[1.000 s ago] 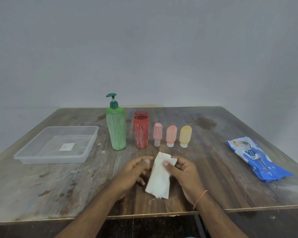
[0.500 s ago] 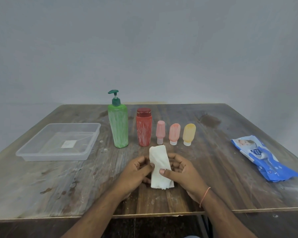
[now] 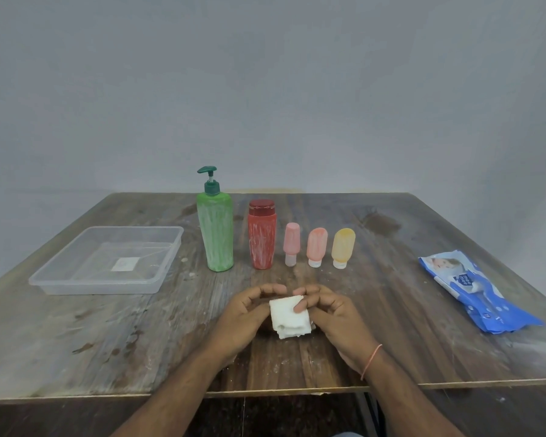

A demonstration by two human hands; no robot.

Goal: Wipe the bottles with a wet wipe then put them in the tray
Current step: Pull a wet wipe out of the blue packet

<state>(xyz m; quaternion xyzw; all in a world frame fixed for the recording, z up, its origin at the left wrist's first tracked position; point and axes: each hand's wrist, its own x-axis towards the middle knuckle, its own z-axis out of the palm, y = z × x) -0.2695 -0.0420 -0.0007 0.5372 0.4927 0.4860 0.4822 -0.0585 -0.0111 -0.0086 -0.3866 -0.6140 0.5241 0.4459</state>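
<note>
Standing at the far left of the wooden bench (image 3: 76, 342) is a clear plastic tray (image 3: 158, 272) with a small white label on its floor and nothing else in it. Just right of the tray stands a tall green pump bottle (image 3: 215, 234), upright, its sides streaked with white. Beside it is a shorter red bottle (image 3: 261, 239) with a dark red cap, streaked the same way. Next come three small bottles standing on their caps in a row: a pink one (image 3: 291, 243), a salmon one (image 3: 316, 246) and a yellow one (image 3: 343, 247), each near its neighbour but not touching.

Nearer the front edge, in the middle, both hands meet over a folded white wet wipe (image 3: 289, 316). The left hand (image 3: 245, 316) has its fingers curled around the wipe's left side. The right hand (image 3: 334, 316) pinches the wipe, thumb pressed on its top face, the other fingers curled behind it. A thin pink band circles the right wrist.

Well apart at the right lies a blue pack of wipes (image 3: 473, 294), flat on the bench, set at an angle.
</note>
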